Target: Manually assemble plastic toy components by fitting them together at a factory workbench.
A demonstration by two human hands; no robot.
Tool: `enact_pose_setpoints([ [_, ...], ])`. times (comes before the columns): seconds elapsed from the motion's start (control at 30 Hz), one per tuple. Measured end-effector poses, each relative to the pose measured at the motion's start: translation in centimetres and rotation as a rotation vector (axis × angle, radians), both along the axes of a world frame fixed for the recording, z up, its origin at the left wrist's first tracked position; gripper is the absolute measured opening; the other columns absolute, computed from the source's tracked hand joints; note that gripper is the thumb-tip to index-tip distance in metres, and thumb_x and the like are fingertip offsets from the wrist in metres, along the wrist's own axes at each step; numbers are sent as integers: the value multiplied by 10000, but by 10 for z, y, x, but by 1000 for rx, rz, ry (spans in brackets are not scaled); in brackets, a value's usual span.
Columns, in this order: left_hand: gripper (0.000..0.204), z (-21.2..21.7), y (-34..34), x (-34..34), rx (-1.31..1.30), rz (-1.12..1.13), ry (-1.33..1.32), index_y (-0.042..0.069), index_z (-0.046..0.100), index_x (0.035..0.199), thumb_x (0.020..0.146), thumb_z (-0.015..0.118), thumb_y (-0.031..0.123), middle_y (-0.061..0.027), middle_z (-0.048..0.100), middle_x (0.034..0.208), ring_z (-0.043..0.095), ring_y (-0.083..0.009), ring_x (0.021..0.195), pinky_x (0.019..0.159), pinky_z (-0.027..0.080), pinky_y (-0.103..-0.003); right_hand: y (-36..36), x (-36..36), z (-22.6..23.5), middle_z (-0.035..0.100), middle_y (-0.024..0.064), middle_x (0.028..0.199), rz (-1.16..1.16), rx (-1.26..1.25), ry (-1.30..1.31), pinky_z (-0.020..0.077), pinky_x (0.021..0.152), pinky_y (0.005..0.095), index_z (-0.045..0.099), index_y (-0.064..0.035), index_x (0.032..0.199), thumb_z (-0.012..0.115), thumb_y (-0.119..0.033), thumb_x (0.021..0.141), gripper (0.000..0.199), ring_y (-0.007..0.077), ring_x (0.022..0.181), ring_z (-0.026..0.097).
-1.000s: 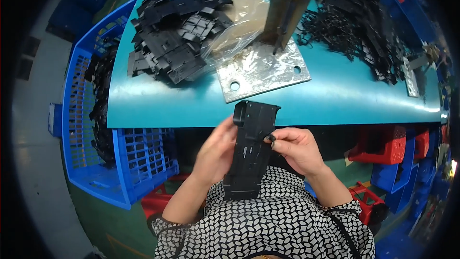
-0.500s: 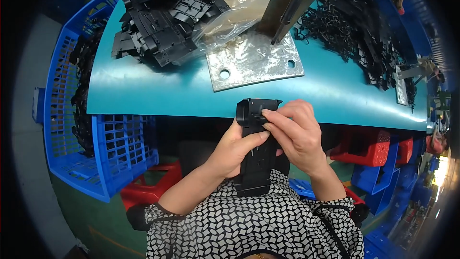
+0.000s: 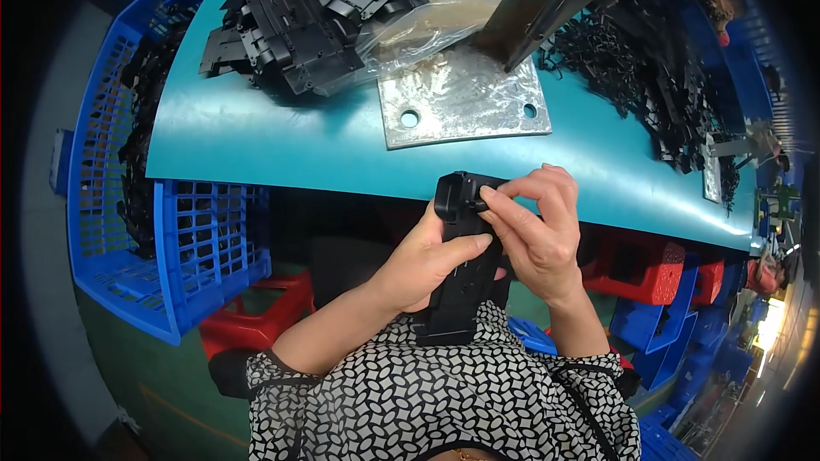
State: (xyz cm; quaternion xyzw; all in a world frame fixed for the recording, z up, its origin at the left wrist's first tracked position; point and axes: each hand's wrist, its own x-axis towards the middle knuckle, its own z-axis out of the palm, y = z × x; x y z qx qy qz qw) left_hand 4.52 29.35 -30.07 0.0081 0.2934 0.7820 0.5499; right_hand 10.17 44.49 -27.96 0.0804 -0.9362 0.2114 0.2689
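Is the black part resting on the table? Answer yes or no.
No: both hands, left and right, hold the black part in front of the table edge, above the lap.

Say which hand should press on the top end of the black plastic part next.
Right, probably. The right hand already has its fingertips curled over the top end of the black plastic part. The left hand grips the part's middle from the side, steadying it below the table edge.

A black plastic part (image 3: 465, 256), a teal table (image 3: 282, 141), a blue basket (image 3: 120, 230) at nine o'clock, red bins (image 3: 641, 269) at four o'clock, black-and-white patterned sleeves (image 3: 444, 393).
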Motion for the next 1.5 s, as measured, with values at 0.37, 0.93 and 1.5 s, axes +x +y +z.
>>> enact_pose_setpoints([
  [0.37,471,-4,-1,4,-1,-27,10,101,241,1284,880,458,-3,-84,450,1114,539,-153,951,748,533,-330,2,-2,-4,618,30,897,92,-45,50,392,727,348,659,-50,905,705,-27,622,288,203,771,498],
  [0.93,470,-8,-2,12,-44,-10,59,74,238,1285,871,428,-41,-142,492,1084,616,-241,863,748,543,-330,3,-6,-10,623,75,885,212,-177,48,437,685,333,602,-1,774,734,-4,612,209,219,729,552],
  [1.5,469,-10,-3,16,-17,5,180,95,204,1292,895,433,-8,-77,481,1041,540,-108,862,692,493,-250,2,-5,-2,619,95,856,222,-263,-47,461,613,307,595,9,774,727,18,631,195,235,711,566],
])
